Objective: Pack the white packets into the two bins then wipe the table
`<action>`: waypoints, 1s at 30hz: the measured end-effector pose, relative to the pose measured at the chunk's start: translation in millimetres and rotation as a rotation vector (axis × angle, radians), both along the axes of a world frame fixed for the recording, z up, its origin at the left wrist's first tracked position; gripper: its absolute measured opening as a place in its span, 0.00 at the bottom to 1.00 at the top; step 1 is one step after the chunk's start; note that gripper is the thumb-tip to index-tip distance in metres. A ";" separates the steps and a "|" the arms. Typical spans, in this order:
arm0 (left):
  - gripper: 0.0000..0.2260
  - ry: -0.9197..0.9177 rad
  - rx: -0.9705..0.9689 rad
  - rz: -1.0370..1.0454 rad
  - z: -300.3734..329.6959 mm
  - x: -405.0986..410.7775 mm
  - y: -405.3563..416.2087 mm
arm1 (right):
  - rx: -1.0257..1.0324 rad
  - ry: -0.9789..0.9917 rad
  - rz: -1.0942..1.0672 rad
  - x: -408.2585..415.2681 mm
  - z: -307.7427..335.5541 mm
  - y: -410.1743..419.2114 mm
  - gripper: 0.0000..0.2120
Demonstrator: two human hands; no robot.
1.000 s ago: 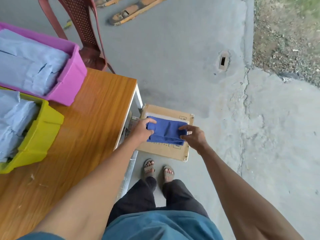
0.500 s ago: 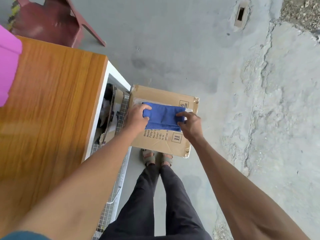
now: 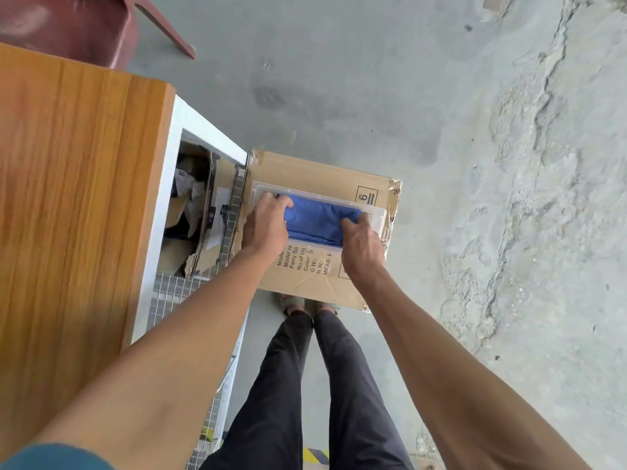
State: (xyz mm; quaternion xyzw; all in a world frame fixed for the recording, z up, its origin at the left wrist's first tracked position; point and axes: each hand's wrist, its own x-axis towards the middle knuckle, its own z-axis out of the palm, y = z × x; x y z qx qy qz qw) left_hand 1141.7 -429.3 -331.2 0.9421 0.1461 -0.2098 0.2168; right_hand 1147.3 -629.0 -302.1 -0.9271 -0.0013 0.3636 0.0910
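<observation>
grey concrete floor (image 3: 339, 79) fills most of the view, cracked and rougher on the side right of the cardboard box (image 3: 305, 276). that box sits on the floor just right of the wooden table (image 3: 74, 198), touching its white frame (image 3: 163, 212), and it has black printed lettering on its top. a clear shallow plastic tray (image 3: 375, 212) lies on top of the box, and a folded blue cloth (image 3: 315, 218) lies in the tray. the left hand (image 3: 266, 225) is at the left end of the cloth, fingers curled over its edge and gripping it. the right hand (image 3: 361, 247) is at the right end of the cloth, fingers bent onto the fabric and holding it, so the cloth spans between the two hands. left of the box, under the table top, a wire shelf (image 3: 176, 293) holds torn cardboard and papers (image 3: 193, 215). beyond the box, at the far corner of the table, stands a dark red plastic chair (image 3: 68, 28). nearer than the box are the person's dark trousers (image 3: 305, 385) and sandalled feet (image 3: 295, 303), the toes touching the box's near edge.
</observation>
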 end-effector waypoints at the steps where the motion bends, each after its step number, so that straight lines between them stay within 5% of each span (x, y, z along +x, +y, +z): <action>1: 0.23 0.001 0.014 -0.007 -3.4 -1.7 0.5 | -0.007 -0.002 -0.016 0.8 2.9 2.7 0.16; 5: 0.23 -0.134 0.010 0.016 9.7 -3.5 -16.2 | 0.103 -0.162 -0.129 3.7 7.5 12.1 0.13; 7: 0.18 -0.120 -0.141 0.048 18.9 -0.1 -32.2 | 0.258 -0.197 -0.325 5.8 4.8 19.3 0.16; 11: 0.22 0.379 -0.627 0.291 10.6 17.8 -54.3 | 0.499 -0.019 -0.675 9.7 3.3 26.4 0.19; 13: 0.26 0.447 -0.696 0.373 -1.2 23.9 -56.3 | 0.554 0.093 -0.811 10.5 -2.2 24.7 0.24; 19: 0.18 0.397 -0.602 0.557 -0.5 34.1 -21.9 | 0.462 0.166 -0.940 14.1 -8.2 13.5 0.27; 24: 0.21 0.359 -0.385 0.509 6.1 29.3 10.0 | 0.353 0.135 -0.889 10.7 8.3 19.5 0.34; 30: 0.29 0.313 -0.391 0.441 29.7 22.3 2.9 | 0.305 0.075 -0.914 6.9 35.4 24.3 0.29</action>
